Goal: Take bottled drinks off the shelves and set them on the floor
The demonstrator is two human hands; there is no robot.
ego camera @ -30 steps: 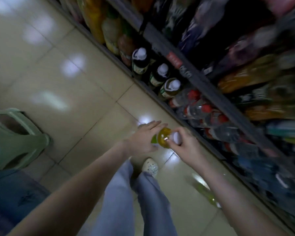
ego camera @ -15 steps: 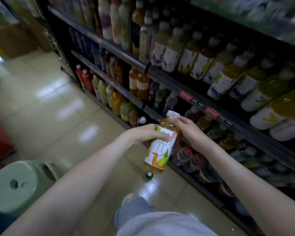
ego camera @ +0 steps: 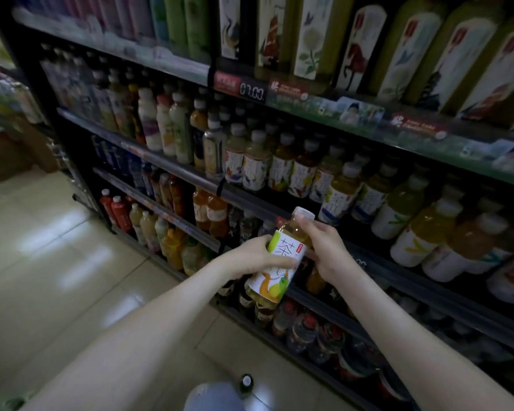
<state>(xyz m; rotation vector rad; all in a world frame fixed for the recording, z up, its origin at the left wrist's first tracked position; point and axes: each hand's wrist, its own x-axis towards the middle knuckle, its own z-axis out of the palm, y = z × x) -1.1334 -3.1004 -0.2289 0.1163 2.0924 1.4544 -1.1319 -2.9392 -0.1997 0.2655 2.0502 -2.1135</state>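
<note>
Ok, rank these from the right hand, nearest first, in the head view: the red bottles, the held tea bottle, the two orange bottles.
1. tea bottle, in the right hand itself, in its grip near the cap.
2. orange bottles, up and to the hand's left.
3. red bottles, far left and low down.

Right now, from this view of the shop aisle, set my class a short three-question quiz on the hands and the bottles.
1. True or false: the left hand and the right hand both hold the tea bottle.
2. Which hand is nearer its white cap: A left, B right?
3. Fill in: the small dark bottle stands on the ____.
Key: 1 true; 2 B; 3 floor.
</note>
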